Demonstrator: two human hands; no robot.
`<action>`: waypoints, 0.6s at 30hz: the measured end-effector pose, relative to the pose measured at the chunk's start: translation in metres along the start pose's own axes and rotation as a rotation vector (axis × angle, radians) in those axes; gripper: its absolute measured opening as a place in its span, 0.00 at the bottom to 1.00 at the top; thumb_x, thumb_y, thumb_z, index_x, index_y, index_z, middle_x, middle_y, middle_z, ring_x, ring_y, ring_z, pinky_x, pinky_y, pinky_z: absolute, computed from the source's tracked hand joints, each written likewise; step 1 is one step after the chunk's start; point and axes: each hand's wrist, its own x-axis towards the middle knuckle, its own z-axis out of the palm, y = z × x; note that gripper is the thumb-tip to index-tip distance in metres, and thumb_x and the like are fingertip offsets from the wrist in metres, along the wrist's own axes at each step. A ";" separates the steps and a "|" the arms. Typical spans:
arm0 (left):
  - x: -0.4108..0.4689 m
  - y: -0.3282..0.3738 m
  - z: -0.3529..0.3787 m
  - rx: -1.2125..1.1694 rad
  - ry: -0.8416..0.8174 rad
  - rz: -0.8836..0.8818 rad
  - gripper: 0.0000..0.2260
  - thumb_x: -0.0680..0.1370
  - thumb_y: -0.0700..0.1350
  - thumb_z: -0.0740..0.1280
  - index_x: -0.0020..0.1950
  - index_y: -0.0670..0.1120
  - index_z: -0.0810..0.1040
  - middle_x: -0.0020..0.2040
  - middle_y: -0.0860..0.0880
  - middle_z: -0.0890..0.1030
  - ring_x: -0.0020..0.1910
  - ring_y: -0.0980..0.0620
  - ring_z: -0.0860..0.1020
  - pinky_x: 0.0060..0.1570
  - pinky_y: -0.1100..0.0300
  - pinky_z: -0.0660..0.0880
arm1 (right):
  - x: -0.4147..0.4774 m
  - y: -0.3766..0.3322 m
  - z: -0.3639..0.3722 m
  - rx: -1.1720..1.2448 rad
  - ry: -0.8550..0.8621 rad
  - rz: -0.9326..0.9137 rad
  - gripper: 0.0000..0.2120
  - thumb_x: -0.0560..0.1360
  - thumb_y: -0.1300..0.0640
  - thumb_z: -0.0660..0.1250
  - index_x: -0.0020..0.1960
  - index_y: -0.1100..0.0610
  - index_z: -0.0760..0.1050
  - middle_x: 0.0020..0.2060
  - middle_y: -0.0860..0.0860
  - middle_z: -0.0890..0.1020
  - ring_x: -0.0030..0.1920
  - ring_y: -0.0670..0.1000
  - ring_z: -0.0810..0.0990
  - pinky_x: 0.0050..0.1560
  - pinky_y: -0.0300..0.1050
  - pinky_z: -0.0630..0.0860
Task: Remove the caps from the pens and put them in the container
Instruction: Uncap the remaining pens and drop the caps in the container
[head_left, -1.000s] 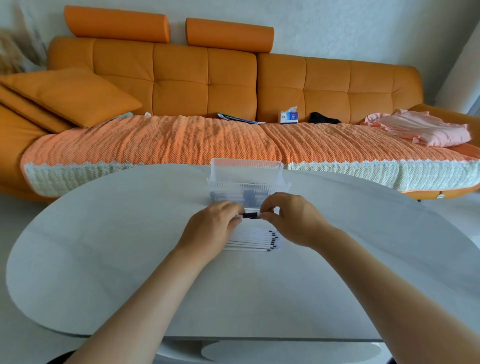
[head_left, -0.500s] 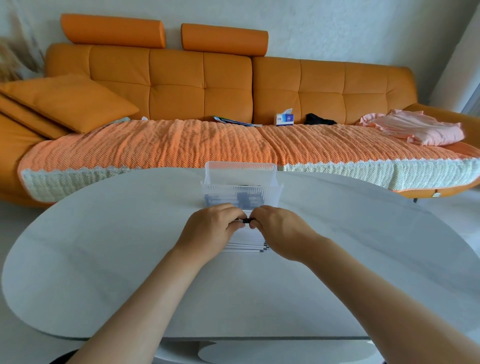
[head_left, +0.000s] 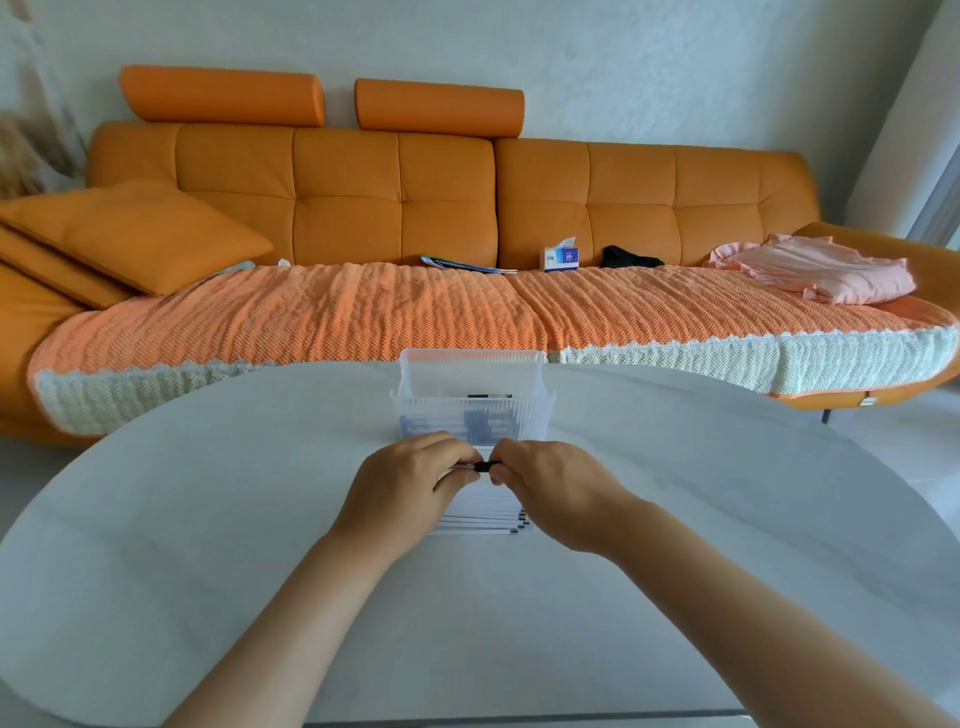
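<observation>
Where the hands meet: a slim white pen (head_left: 464, 467) is held level above the counter (head_left: 208, 519), and its black cap (head_left: 485, 466) shows in the small gap between the two sets of fingers.
Left hand (head_left: 410, 480): its curled fingers (head_left: 447, 457) grip the white barrel, most of which is hidden inside the fist.
Right hand (head_left: 550, 488): its fingers (head_left: 511, 462) and thumb pinch the cap end. I cannot tell whether the cap has come loose from the barrel.
Loose pens (head_left: 483, 519): a row of white ones lies flat on the counter directly beneath the fingers. Both hands partly cover it, and the dark tips point toward the right-hand side.
Container (head_left: 530, 421): a clear ribbed plastic box stands on the counter just beyond the fingertips. Dark pieces show through its front wall, too blurred to name.
Sofa (head_left: 363, 208): it is orange with a woven throw and sits well beyond the fingers.
On the sofa: a tissue box (head_left: 561, 257) lies straight past the right-hand fingers. A pink cloth (head_left: 831, 270) lies farther out on that side, and a cushion (head_left: 135, 234) lies out past the left-hand fingers.
</observation>
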 end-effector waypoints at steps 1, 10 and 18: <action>-0.001 0.000 0.001 0.015 -0.008 -0.005 0.04 0.74 0.45 0.73 0.46 0.53 0.81 0.39 0.59 0.78 0.36 0.62 0.70 0.33 0.74 0.61 | 0.000 0.001 0.000 0.023 -0.011 0.010 0.11 0.84 0.49 0.53 0.51 0.52 0.72 0.37 0.48 0.76 0.37 0.52 0.74 0.38 0.50 0.70; -0.002 -0.009 0.003 0.061 0.005 -0.052 0.03 0.76 0.45 0.70 0.49 0.52 0.81 0.43 0.59 0.80 0.41 0.58 0.77 0.36 0.63 0.71 | -0.010 0.045 -0.005 0.043 -0.049 0.190 0.09 0.81 0.54 0.63 0.58 0.49 0.80 0.51 0.48 0.73 0.46 0.51 0.77 0.50 0.41 0.72; -0.003 0.002 0.014 0.049 -0.071 -0.012 0.06 0.76 0.49 0.68 0.51 0.57 0.80 0.44 0.61 0.80 0.40 0.61 0.73 0.36 0.64 0.69 | -0.027 0.064 -0.011 0.190 -0.119 0.395 0.05 0.70 0.49 0.76 0.44 0.47 0.82 0.40 0.41 0.81 0.42 0.41 0.79 0.40 0.35 0.73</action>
